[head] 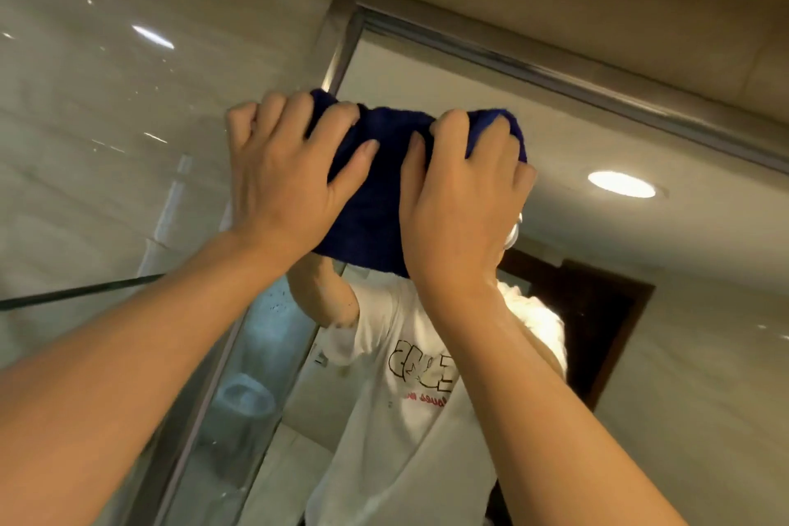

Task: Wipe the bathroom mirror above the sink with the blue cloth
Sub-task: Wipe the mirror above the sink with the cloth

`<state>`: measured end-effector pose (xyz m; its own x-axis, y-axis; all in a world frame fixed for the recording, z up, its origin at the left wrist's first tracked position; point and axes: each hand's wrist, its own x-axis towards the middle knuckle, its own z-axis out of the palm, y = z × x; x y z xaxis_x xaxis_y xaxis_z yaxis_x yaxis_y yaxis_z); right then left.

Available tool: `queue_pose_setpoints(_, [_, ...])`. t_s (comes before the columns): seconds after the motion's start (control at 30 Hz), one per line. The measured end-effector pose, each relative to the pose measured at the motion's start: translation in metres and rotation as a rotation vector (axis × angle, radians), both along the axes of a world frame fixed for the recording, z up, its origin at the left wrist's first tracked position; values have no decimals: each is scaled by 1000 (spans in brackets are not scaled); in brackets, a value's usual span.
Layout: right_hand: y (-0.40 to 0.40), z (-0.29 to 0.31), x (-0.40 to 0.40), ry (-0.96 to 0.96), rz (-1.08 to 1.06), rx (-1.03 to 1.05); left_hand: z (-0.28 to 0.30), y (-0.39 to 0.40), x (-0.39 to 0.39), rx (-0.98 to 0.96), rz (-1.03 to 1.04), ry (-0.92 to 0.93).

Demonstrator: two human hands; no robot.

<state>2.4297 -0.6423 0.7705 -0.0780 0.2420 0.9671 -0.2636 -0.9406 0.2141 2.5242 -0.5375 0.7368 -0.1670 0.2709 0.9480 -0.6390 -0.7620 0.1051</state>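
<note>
Mirror [640, 269] corner: cloth [371, 201], both hands.

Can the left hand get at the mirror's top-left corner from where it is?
Probably yes. The left hand grips the blue cloth just below that corner of the mirror, and nothing shows between them; only the metal frame bounds it.

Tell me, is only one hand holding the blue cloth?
No, the left hand and right hand both grip the blue cloth against the mirror.
</note>
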Motion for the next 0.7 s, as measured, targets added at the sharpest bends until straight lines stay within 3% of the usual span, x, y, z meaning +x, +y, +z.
queue_pose_setpoints(0.27, [-2, -60, -1, 51, -26, 10, -61, 1, -2, 51, -57, 63])
queue_pose_setpoints(0.53, [0, 2, -2, 45, -62, -23, -3, 1, -6, 19, -9, 100])
queue_pose_setpoints(0.7, [-1, -30, 0, -42, 10, 108, -23, -4, -5, 11, -50, 97])
